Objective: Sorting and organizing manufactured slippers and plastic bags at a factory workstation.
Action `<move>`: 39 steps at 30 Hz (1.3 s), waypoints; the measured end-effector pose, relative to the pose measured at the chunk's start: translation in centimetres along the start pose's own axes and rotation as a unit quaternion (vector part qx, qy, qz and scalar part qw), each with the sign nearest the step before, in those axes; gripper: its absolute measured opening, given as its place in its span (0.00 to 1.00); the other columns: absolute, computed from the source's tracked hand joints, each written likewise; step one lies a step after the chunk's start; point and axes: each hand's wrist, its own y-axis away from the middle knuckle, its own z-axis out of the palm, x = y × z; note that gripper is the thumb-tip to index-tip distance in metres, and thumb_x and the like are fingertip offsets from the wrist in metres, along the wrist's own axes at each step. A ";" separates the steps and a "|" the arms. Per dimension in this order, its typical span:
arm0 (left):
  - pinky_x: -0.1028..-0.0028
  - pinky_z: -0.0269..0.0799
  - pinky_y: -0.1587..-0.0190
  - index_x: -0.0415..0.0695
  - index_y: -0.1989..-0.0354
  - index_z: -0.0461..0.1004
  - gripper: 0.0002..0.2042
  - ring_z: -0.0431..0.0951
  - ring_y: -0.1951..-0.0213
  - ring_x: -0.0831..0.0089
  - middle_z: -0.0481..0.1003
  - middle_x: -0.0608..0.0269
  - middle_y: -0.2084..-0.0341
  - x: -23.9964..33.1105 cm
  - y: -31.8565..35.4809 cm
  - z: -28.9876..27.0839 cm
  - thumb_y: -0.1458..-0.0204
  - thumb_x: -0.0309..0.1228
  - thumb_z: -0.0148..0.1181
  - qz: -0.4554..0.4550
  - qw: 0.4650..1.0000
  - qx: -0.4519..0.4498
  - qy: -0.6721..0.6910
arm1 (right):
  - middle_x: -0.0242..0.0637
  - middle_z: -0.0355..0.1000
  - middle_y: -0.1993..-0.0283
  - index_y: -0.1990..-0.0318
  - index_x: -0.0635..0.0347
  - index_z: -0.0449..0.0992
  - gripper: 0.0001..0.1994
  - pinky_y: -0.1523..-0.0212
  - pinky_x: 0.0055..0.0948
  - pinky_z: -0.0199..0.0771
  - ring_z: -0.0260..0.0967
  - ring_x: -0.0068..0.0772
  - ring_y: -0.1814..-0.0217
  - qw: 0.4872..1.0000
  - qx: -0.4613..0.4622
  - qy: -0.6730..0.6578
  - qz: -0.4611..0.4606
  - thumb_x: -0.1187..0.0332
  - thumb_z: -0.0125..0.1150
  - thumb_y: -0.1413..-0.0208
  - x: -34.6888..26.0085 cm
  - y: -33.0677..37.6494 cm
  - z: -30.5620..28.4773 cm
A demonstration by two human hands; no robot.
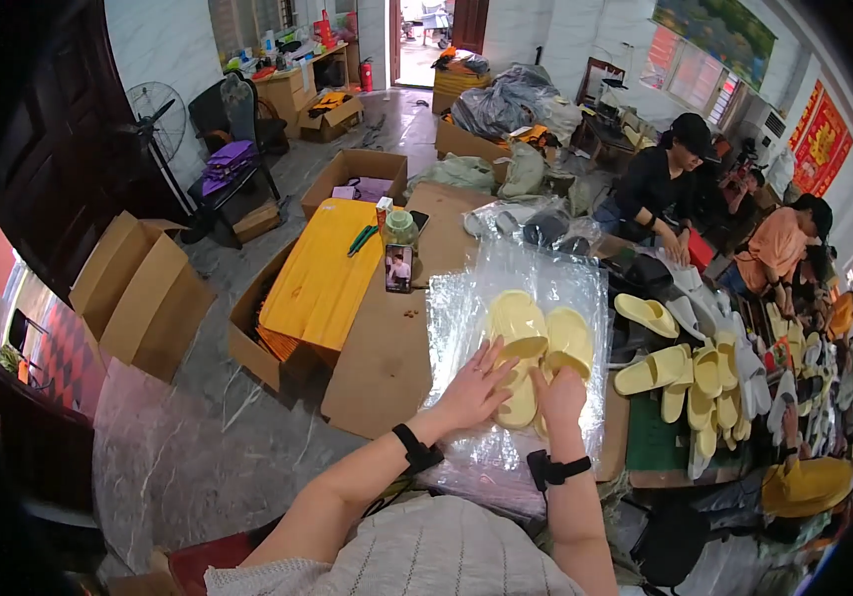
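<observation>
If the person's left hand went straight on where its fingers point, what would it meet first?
Most likely the left yellow slipper: the left hand points forward and right towards it, fingertips seemingly touching it already, though one view leaves depth unclear.

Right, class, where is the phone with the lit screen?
In the head view, the phone is just left of centre, in front of the jar and right of the yellow board.

No word or number can be read clearly here. The red banner (822,139) on the wall bears a gold design, and the phone (398,269) shows a picture too small for reading.
</observation>
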 end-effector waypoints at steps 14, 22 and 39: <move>0.49 0.48 0.28 0.53 0.27 0.56 0.31 0.43 0.27 0.35 0.40 0.44 0.24 -0.7 0.9 1.0 0.38 0.43 0.52 0.001 1.000 -0.001 0.005 | 0.54 0.75 0.61 0.64 0.66 0.74 0.23 0.61 0.48 0.77 0.77 0.58 0.62 1.000 0.008 0.002 0.015 0.50 0.64 0.43 -1.2 -1.7 1.3; 0.51 0.41 0.26 0.47 0.26 0.51 0.36 0.38 0.26 0.34 0.37 0.32 0.26 0.1 0.9 0.5 0.40 0.45 0.54 -0.036 0.999 -0.007 0.013 | 0.50 0.77 0.69 0.70 0.64 0.75 0.17 0.62 0.50 0.76 0.77 0.56 0.65 0.998 0.017 -0.057 0.020 0.57 0.64 0.44 -1.3 -2.3 1.1; 0.57 0.44 0.26 0.25 0.29 0.43 0.44 0.42 0.26 0.39 0.49 0.32 0.29 -0.2 0.8 1.3 0.37 0.54 0.47 -0.076 0.995 -0.051 -0.028 | 0.51 0.76 0.65 0.64 0.64 0.72 0.24 0.64 0.49 0.77 0.77 0.57 0.66 0.997 0.002 0.000 0.073 0.46 0.62 0.43 1.0 0.7 -0.7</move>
